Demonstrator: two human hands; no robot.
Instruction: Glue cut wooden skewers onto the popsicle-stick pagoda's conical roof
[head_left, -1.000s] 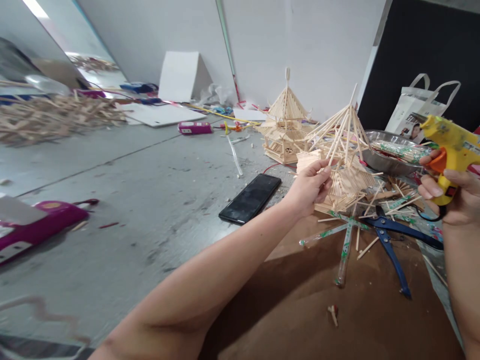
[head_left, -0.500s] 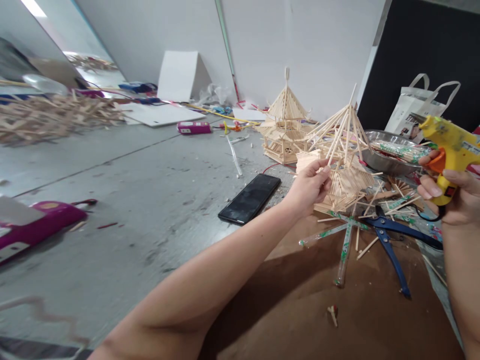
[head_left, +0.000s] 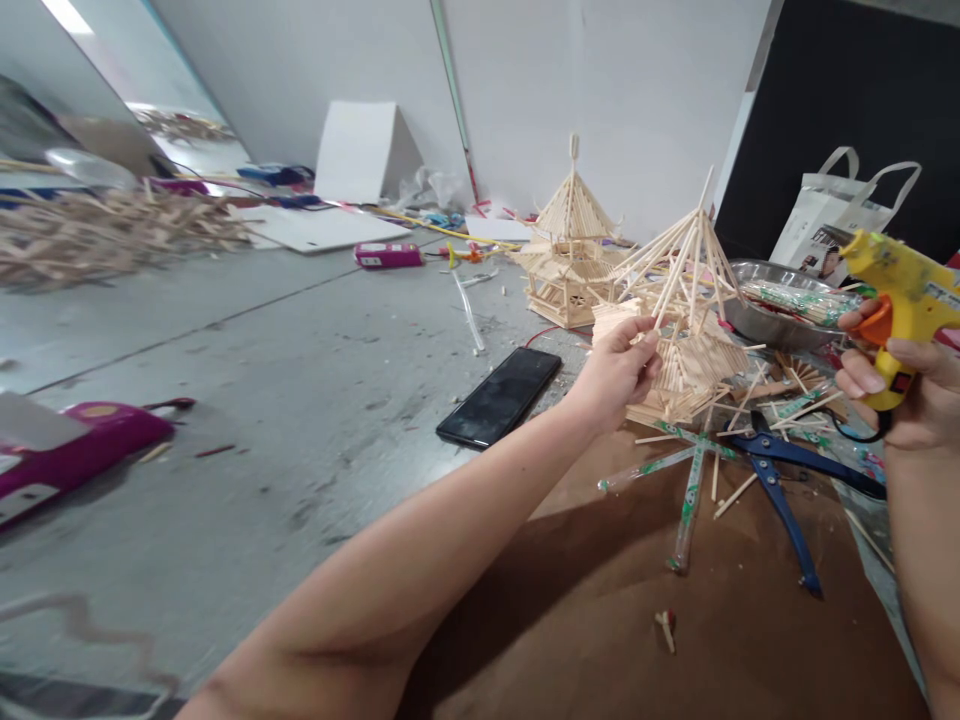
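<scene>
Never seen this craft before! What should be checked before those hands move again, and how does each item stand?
1. Left hand on a roof stick: ok, pinching its lower end.
2. Right hand gripping the glue gun: ok.
3. Nozzle apart from the left hand: ok.
4. Gun hot: cannot tell.
5. Space before the wooden model uncluttered: not ok, loose sticks and pliers lie there.

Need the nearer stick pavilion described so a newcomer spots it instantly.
Start at the big black panel, then the steel bowl before it. The nearer stick pavilion stands just left of that bowl. Its top is an open cone of spaced sticks; the farther pavilion has a closely filled upper roof.
</scene>
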